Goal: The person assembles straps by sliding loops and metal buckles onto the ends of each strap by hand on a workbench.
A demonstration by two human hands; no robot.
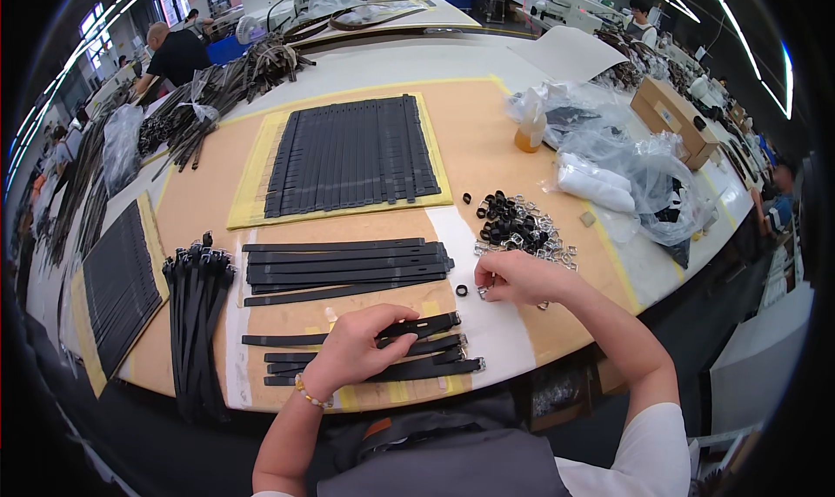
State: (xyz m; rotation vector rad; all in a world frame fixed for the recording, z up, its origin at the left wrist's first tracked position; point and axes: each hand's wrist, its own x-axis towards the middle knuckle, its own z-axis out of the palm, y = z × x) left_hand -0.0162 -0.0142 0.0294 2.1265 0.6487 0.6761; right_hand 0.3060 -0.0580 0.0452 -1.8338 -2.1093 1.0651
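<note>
My left hand (355,345), a beaded bracelet on its wrist, curves its fingers and thumb around a black strap (439,325) with a metal buckle at its right end. Just below that strap lie several more buckled black straps (426,370), partly covered by the hand. Over to the right, my right hand (522,280) pinches a small silver metal buckle (484,293) at its fingertips. A single black loop (462,290) sits just left of those fingers. Beyond the hand spreads a heap of black loops (504,220) and silver buckles (548,236).
Flat black straps (348,266) lie in a stack ahead of my left hand. Farther back, a yellow-edged board (252,184) carries a row of straps. A bundle of buckled straps (198,323) hangs over the near-left table edge. Plastic bags (644,166) and an amber bottle (529,133) stand right.
</note>
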